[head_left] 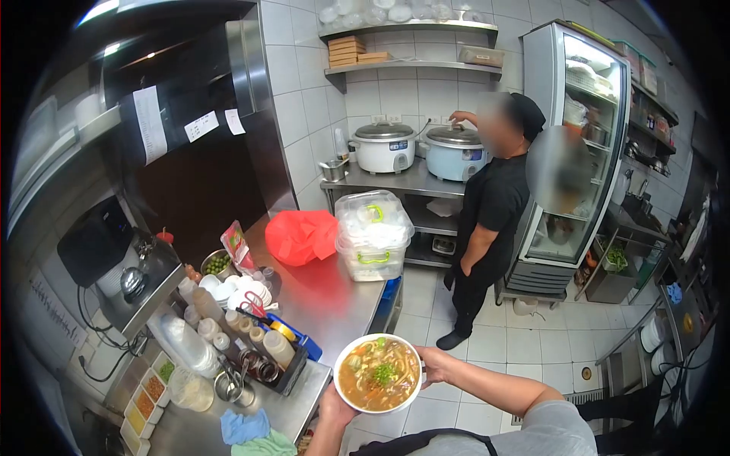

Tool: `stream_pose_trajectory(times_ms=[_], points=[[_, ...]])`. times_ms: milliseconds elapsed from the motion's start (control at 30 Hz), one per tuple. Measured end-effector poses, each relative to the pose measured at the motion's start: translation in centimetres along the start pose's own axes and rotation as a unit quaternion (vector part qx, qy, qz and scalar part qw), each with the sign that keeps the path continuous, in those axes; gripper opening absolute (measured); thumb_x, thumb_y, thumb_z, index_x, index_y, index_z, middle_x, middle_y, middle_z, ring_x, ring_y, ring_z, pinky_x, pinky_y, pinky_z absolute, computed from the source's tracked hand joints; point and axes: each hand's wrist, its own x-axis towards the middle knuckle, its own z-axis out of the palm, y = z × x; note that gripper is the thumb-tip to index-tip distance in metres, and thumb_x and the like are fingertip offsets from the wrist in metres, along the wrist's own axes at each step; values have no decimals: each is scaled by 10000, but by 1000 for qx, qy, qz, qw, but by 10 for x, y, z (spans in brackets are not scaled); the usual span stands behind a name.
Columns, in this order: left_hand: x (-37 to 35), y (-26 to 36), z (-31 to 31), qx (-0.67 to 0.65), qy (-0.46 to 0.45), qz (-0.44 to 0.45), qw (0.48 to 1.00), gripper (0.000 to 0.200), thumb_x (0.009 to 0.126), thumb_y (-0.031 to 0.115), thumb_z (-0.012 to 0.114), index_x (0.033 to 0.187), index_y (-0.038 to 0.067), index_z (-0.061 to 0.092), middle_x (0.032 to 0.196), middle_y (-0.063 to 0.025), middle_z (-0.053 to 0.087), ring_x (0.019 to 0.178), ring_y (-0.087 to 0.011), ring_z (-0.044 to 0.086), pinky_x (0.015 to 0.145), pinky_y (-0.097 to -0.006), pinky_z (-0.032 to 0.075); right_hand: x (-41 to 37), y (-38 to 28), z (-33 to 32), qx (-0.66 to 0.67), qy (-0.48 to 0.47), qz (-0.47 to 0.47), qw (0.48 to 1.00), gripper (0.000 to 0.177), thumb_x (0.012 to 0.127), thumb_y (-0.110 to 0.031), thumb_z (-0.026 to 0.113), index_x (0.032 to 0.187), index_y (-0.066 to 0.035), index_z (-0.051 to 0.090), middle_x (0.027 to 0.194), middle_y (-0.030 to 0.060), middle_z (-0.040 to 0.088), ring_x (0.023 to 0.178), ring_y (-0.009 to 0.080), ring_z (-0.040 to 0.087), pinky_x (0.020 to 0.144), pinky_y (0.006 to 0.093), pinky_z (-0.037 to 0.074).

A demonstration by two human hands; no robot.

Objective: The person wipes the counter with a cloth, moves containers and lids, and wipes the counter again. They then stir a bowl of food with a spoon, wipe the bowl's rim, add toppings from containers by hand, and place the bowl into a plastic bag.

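Note:
A white bowl (379, 412) is held up between my two hands, just off the front corner of the steel counter. It is full of thick brown noodle soup (372, 389), topped with a heap of chopped green garnish (384, 374). My left hand (334, 410) grips the bowl's lower left side, near the counter edge. On the opposite side, my right hand (433, 366) holds the rim, with its fingers partly hidden behind the bowl. The bowl looks about level.
Sauce bottles (243, 334), a red bag (302, 237) and clear lidded tubs (373, 235) crowd the steel counter (323, 304). Beyond it, a person in black (494, 205) touches the lid of a blue rice cooker (455, 156). A glass-door fridge (570, 152) stands behind that person.

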Motion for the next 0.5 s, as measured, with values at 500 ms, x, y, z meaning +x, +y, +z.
stream_pose_trajectory(times_ms=[500], points=[[234, 18, -52, -70, 81, 100, 989, 447, 899, 199, 275, 1200, -57, 485, 1192, -214, 538, 1076, -339, 542, 918, -479, 454, 225, -85, -48, -33, -36, 10, 999, 498, 923, -472, 412, 1300, -151, 467, 1373, 126, 403, 1235, 356, 379, 910, 706, 281]])
